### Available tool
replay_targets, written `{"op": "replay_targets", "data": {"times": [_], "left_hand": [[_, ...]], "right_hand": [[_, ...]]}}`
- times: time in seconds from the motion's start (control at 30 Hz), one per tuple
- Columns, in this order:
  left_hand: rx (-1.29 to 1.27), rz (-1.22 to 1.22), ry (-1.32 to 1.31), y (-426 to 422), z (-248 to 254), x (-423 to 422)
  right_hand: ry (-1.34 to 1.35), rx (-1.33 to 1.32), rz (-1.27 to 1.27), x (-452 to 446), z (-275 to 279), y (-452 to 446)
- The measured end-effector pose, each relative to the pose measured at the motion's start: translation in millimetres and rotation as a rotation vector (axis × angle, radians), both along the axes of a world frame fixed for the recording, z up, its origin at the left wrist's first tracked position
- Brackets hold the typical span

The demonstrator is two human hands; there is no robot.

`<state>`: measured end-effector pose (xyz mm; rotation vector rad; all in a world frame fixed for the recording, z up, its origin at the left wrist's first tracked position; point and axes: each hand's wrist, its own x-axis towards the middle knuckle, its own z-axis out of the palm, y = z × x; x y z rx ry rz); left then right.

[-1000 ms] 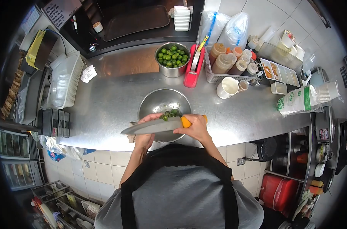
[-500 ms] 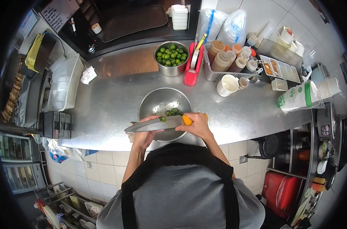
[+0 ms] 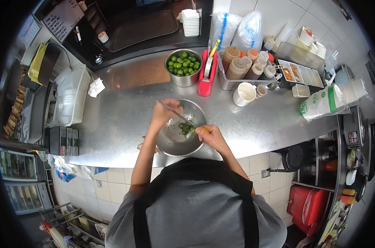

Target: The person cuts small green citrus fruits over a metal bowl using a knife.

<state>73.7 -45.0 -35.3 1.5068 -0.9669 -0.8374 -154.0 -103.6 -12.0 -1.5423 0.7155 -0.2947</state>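
Observation:
My right hand point(image 3: 211, 137) is closed round the orange handle point(image 3: 204, 129) of a kitchen knife. Its blade point(image 3: 177, 112) runs up and left over a steel mixing bowl point(image 3: 171, 147) and is seen nearly edge-on. Several small green citrus fruits point(image 3: 186, 128) lie in the bowl beneath it, with small bits scattered round them. My left hand point(image 3: 166, 111), smeared by motion, is over the bowl's far left side, partly behind the blade. At its fingertips shows a green citrus fruit point(image 3: 181, 106), blurred, which the hand appears to grip.
Behind the bowl stands a steel pot point(image 3: 184, 79) full of green citrus fruits, beside a red tape dispenser point(image 3: 206, 82). Farther right are a basket of sauce bottles point(image 3: 233, 84), a white cup point(image 3: 244, 94) and bagged cups point(image 3: 319, 103). A white basket point(image 3: 81, 99) stands left on the steel counter point(image 3: 113, 124).
My left hand has moved up and away from below the blade to the bowl's far left side. The knife has turned from flat and level to edge-on, its tip now pointing away.

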Motion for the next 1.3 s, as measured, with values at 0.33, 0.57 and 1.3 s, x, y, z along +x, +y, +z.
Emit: {"op": "replay_targets", "data": {"times": [0.33, 0.57, 1.3], "left_hand": [[-0.188, 0.043, -0.27, -50.3, 38.6, -4.5], [0.201, -0.211, -0.759, -3.2, -12.9, -7.3], [0.019, 0.025, 0.731, 67.2, 35.5, -57.1]], "right_hand": [[-0.057, 0.067, -0.038, -3.1, 4.0, -2.5], [-0.018, 0.053, -0.044, -2.0, -0.9, -1.7], [-0.042, 0.002, -0.029, 4.7, -7.7, 4.2]]}}
